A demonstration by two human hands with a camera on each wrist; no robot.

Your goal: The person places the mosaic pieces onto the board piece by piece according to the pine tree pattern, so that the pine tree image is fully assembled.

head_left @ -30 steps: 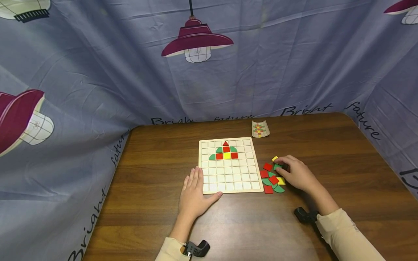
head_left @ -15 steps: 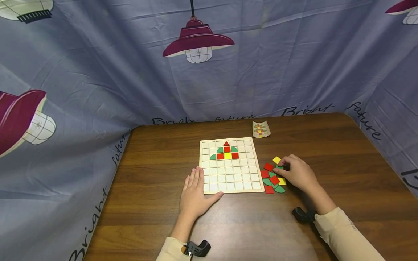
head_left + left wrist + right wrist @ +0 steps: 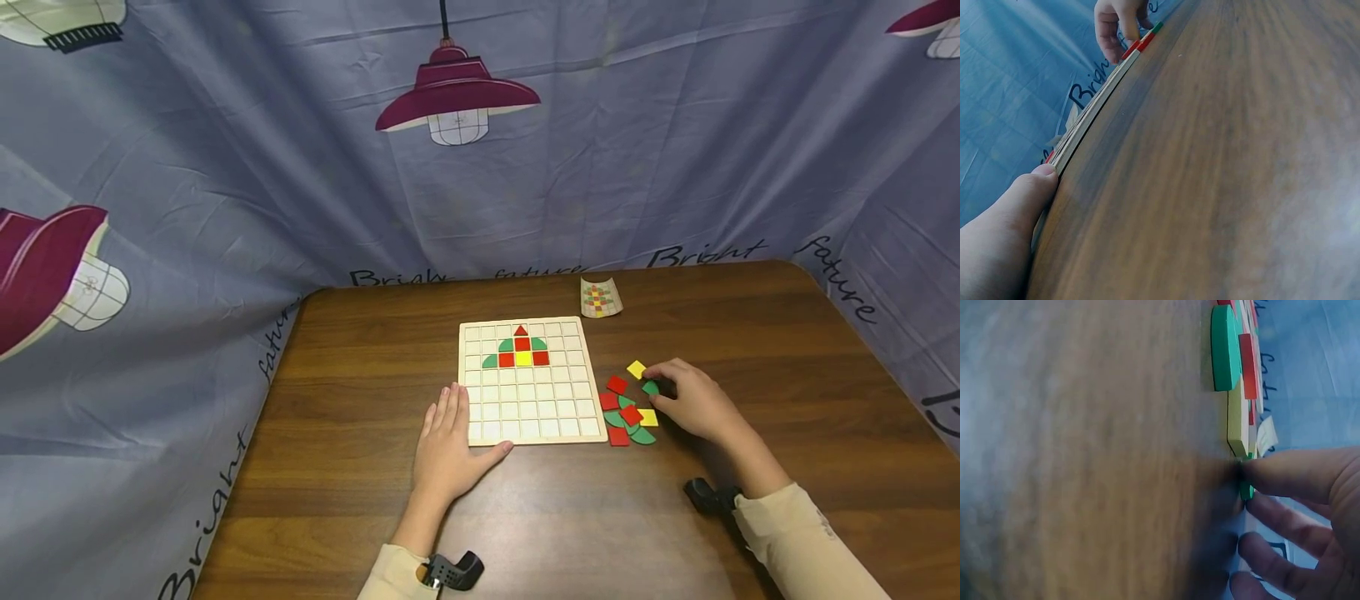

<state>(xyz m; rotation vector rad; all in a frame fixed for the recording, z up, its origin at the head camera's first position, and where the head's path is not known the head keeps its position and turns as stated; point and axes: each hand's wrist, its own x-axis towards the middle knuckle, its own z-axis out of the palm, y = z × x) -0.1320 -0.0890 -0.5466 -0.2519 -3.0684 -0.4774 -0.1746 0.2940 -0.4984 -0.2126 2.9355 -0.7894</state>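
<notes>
My left hand (image 3: pixel 444 450) lies with fingers along the left edge of a pale wooden grid board (image 3: pixel 525 408), its thumb at the front edge. In the board's upper cells sit a red triangle (image 3: pixel 521 331), red squares, a yellow square (image 3: pixel 522 359) and green quarter-circles. Right of the board, my right hand (image 3: pixel 693 400) pinches a green quarter-circle tile (image 3: pixel 650 388) between thumb and fingers, low over the table. In the right wrist view the thumb partly hides this green tile (image 3: pixel 1247 489). A yellow square tile (image 3: pixel 637 369) lies by the index fingertip.
Several loose red, yellow and green tiles (image 3: pixel 631 415) lie partly overlapping beside the board's right edge. A curled paper card (image 3: pixel 600 298) with a coloured tile pattern stands behind the board. The brown wooden table (image 3: pixel 360 400) ends at a printed blue curtain (image 3: pixel 525 200).
My right hand has drawn the green quarter-circle slightly right, away from the pile. The yellow square beside it now shows fully. My left hand and the board have stayed put.
</notes>
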